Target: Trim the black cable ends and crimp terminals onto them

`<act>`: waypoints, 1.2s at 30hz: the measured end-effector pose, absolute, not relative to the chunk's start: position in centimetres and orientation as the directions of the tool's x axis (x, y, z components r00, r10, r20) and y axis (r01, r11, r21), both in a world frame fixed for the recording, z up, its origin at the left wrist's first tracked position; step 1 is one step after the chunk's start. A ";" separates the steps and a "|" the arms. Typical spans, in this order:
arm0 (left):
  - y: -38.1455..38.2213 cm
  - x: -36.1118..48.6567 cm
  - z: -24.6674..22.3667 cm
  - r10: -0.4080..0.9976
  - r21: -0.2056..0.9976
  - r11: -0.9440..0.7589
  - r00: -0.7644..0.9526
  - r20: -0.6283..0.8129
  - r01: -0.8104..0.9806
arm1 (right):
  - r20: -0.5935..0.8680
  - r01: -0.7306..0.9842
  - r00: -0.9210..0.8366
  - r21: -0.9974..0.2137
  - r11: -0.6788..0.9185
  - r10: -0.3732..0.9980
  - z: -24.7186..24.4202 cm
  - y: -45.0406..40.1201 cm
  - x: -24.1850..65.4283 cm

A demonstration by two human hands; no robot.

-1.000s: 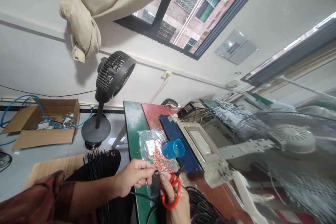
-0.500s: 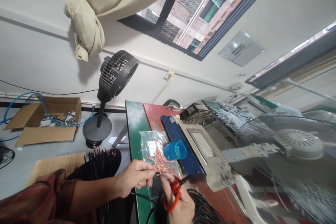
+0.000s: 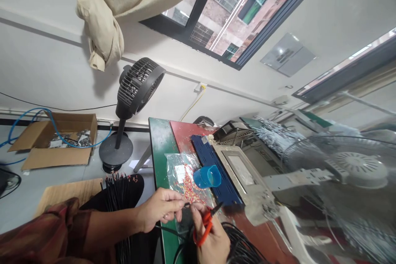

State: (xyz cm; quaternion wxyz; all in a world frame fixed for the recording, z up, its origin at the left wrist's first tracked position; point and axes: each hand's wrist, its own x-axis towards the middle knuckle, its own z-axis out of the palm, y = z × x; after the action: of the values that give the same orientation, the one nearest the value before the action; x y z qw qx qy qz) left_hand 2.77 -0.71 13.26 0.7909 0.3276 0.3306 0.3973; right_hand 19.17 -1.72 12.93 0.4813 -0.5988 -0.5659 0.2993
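My left hand (image 3: 161,208) is closed in a pinch on the end of a black cable (image 3: 186,205). Red-handled scissors (image 3: 206,226) sit in my right hand (image 3: 214,242), their dark blades pointing up and right, away from the cable. The thumb and forefinger of that same hand meet at the cable's tip, close beside my left fingertips. Fine detail at the tip is too small to make out. Beneath both hands is a clear plastic bag (image 3: 173,173) strewn with small red and yellow bits (image 3: 190,185).
A blue cup (image 3: 208,176) stands by a blue slotted plate (image 3: 202,152) and a beige machine (image 3: 239,167). Black cables (image 3: 243,243) lie coiled at right. More cables (image 3: 116,198) rest by my lap. A fan (image 3: 136,88) and a cardboard box (image 3: 58,159) are on the floor.
The scissor blades, smeared and pointing further right before, now show clearly and angle more upward. Both hands keep their pinch at the cable end. The whole view has shifted slightly.
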 end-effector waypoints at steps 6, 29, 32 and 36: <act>-0.8 2.7 13.5 0.843 0.778 0.476 0.466 -0.269 -0.410 | 0.225 0.416 0.167 -0.899 0.138 0.960 12.7 -1.7 19.4; 0.2 3.7 13.9 0.890 0.694 0.455 0.292 -0.349 -0.558 | 0.443 0.517 0.111 -0.790 0.328 0.890 12.1 -2.3 17.7; 0.5 4.0 14.4 0.885 0.599 0.464 0.321 -0.337 -0.653 | 0.176 0.291 0.285 -0.953 0.089 0.942 12.0 -2.0 17.5; 0.8 4.9 14.8 0.875 0.522 0.482 0.363 -0.320 -0.703 | 0.026 0.171 0.306 -0.985 -0.028 0.952 11.9 -2.2 16.7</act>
State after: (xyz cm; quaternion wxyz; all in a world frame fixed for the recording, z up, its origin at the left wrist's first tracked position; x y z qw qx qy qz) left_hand 4.94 0.82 14.76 0.8118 0.1499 0.2866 0.4862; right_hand 16.65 -2.24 11.86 0.5259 -0.6137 -0.4575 0.3709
